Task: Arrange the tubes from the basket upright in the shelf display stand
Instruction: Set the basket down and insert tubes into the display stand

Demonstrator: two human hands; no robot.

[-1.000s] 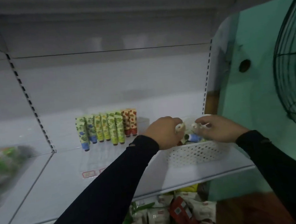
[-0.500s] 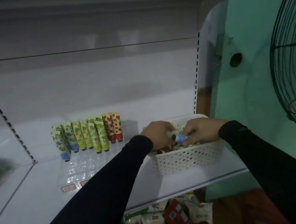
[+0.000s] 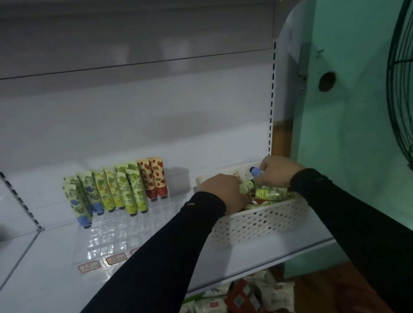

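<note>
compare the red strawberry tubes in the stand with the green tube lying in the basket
The red strawberry tubes stand upright, caps down, in the clear stand; the green tube lies on its side in the white basket. The red ones sit ordered in a row; the green one lies loose among others. Both are printed squeeze tubes.

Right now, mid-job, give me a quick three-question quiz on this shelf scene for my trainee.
1. True or false: the red strawberry tubes stand at the right end of the row in the display stand.
2. Which hand grips the blue-capped tube? A) left hand B) right hand C) neither
3. Fill in: the loose tubes lie in a white perforated ____ on the shelf.

Key: 1 true; 2 B; 3 basket.
</note>
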